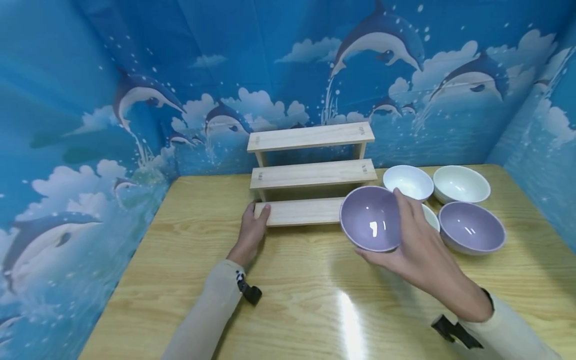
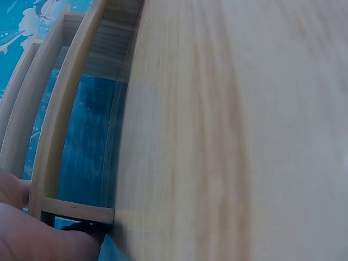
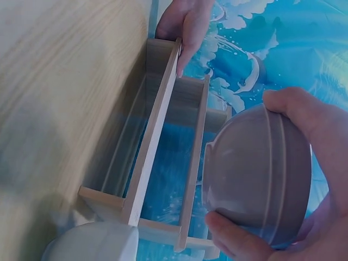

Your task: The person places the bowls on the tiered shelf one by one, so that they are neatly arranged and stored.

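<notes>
A three-tier wooden step rack (image 1: 310, 174) stands at the back of the table. My left hand (image 1: 253, 232) grips the left end of its lowest board, thumb on top and the other fingers at the end. In my right hand (image 1: 418, 245) is a purple bowl (image 1: 370, 219), held clear of the table by its side, with its hollow facing the head camera. The thumb and fingers pinch it from opposite sides, as the right wrist view shows. The bowl (image 3: 244, 174) overlaps the right end of the lowest board in the head view.
Right of the rack stand a white bowl (image 1: 408, 181), a cream bowl (image 1: 461, 183) and another purple bowl (image 1: 472, 227). A pale bowl (image 1: 431, 218) is partly hidden behind my right hand. Blue dolphin-print cloth (image 1: 270, 60) walls in the wooden table (image 1: 288, 295) at the back and sides.
</notes>
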The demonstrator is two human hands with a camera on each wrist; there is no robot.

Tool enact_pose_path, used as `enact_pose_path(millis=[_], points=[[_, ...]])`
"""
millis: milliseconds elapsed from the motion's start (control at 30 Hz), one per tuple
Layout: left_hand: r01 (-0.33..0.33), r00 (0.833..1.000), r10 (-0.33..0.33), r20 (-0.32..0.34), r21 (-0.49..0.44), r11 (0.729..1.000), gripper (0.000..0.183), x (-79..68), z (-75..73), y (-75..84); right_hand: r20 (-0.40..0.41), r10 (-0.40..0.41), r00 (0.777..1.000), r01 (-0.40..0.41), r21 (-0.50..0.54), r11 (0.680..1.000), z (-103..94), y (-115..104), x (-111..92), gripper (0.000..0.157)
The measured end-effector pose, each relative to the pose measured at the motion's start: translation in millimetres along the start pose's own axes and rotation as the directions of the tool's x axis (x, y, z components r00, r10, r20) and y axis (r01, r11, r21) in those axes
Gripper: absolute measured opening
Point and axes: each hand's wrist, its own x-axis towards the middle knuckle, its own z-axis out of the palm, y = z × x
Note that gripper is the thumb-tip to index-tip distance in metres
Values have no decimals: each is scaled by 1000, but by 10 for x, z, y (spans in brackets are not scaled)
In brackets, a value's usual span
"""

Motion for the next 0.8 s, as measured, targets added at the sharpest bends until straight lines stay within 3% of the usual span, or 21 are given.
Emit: enact_pose_path(millis=[800], points=[[-35,999,35,25,-27,999,72,-10,-6,-18,96,-25,995,15,107,994,212,-306,768,129]])
